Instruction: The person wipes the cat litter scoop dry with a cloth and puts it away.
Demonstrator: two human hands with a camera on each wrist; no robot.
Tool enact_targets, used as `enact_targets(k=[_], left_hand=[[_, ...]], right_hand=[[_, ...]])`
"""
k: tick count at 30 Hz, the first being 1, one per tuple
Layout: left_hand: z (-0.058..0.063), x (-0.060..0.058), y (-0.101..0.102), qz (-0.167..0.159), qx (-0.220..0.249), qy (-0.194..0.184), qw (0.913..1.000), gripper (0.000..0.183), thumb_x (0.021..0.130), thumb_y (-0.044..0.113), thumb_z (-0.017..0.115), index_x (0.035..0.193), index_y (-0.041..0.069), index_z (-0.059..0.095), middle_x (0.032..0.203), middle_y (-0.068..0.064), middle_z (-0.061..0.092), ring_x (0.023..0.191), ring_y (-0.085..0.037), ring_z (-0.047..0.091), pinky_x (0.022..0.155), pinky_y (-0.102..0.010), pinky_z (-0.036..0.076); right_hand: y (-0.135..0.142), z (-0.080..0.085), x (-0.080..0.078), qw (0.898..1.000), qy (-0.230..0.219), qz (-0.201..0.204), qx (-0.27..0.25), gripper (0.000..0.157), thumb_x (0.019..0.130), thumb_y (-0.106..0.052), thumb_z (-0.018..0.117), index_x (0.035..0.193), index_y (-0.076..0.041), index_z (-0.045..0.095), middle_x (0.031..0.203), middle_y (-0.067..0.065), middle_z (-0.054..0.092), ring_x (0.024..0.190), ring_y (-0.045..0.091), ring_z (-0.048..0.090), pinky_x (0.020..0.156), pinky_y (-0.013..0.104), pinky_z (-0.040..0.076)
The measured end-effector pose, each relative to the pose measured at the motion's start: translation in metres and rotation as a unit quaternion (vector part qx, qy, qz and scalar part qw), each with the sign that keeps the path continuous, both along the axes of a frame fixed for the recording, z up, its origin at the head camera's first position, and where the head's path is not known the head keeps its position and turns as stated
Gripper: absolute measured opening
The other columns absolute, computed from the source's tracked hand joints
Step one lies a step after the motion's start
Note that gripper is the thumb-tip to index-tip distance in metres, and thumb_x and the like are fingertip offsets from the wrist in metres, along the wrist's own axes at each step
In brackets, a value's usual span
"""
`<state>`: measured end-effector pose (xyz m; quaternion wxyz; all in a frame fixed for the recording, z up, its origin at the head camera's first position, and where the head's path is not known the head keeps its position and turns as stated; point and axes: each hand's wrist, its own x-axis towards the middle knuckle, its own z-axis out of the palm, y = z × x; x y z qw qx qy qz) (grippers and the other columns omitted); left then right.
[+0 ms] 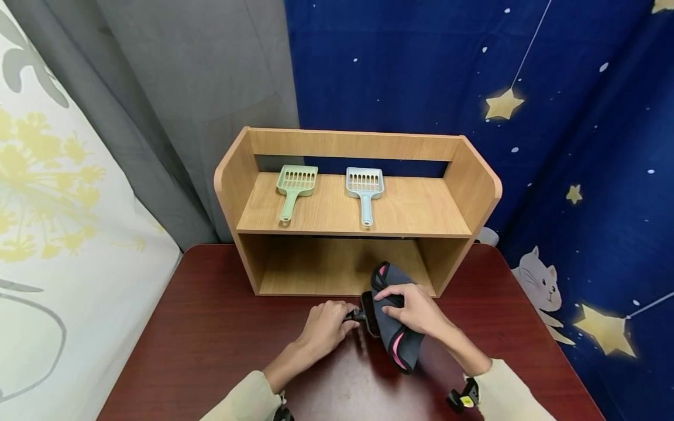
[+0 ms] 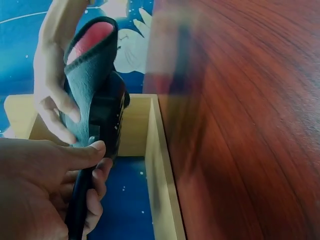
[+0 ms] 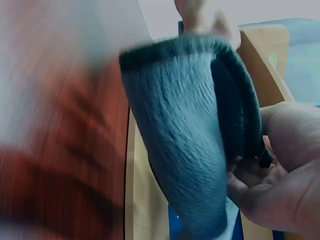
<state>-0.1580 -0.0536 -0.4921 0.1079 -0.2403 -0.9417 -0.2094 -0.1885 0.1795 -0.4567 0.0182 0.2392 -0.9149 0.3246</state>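
My left hand (image 1: 325,327) grips the black handle (image 2: 77,205) of a brush, whose flat rectangular head (image 1: 370,316) stands against the left side of a grey cloth piece (image 1: 395,345). Black edging runs round this soft cloth, and pink lining shows at its openings. My right hand (image 1: 416,310) holds it from the right, fingers and thumb around a black-edged fold. The right wrist view shows the fuzzy outer face of the cloth (image 3: 175,120), which hides most of the brush there. Both things are over the table's middle, in front of the shelf.
A two-level wooden shelf (image 1: 353,234) stands at the back of the dark red table (image 1: 210,351). On its upper board lie a green litter scoop (image 1: 297,182) and a light blue litter scoop (image 1: 365,190). Curtains (image 1: 395,70) hang behind.
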Motion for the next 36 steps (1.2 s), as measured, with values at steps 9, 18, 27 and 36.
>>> enact_targets(k=[9, 18, 27, 36], left_hand=[[0.004, 0.0, 0.005, -0.01, 0.015, 0.008, 0.9998, 0.017, 0.084, 0.031, 0.076, 0.099, 0.024, 0.075, 0.088, 0.008, 0.072, 0.077, -0.012, 0.068, 0.057, -0.032, 0.051], [0.008, -0.002, 0.0, 0.003, 0.013, 0.013, 0.9998, 0.012, 0.083, 0.031, 0.077, 0.092, 0.025, 0.073, 0.084, 0.009, 0.071, 0.068, -0.01, 0.065, 0.053, -0.031, 0.049], [0.012, -0.005, 0.004, -0.009, 0.026, -0.012, 0.9995, 0.016, 0.083, 0.029, 0.077, 0.097, 0.024, 0.075, 0.087, 0.01, 0.072, 0.069, -0.006, 0.063, 0.056, -0.029, 0.048], [0.01, -0.004, 0.004, -0.014, 0.028, -0.014, 0.9994, 0.016, 0.082, 0.031, 0.078, 0.097, 0.025, 0.075, 0.086, 0.01, 0.072, 0.07, -0.008, 0.064, 0.055, -0.03, 0.049]], right_hand=[[-0.01, 0.002, 0.0, 1.0, 0.017, 0.005, -0.018, 0.029, 0.077, -0.019, 0.08, 0.099, -0.037, 0.074, 0.099, -0.016, 0.071, 0.095, 0.006, 0.064, 0.08, 0.03, 0.046], [0.007, 0.005, -0.005, 0.998, 0.046, -0.022, 0.042, 0.028, 0.077, -0.009, 0.078, 0.097, -0.027, 0.074, 0.062, -0.012, 0.058, 0.049, 0.001, 0.034, 0.05, 0.021, 0.033], [-0.007, 0.006, -0.004, 0.999, 0.031, -0.009, -0.005, 0.028, 0.076, -0.015, 0.082, 0.098, -0.032, 0.075, 0.089, -0.01, 0.071, 0.067, 0.003, 0.052, 0.061, 0.022, 0.041], [-0.012, 0.003, -0.004, 0.999, 0.025, -0.009, -0.04, 0.03, 0.077, -0.017, 0.082, 0.099, -0.035, 0.074, 0.096, -0.014, 0.071, 0.085, 0.008, 0.062, 0.07, 0.026, 0.046]])
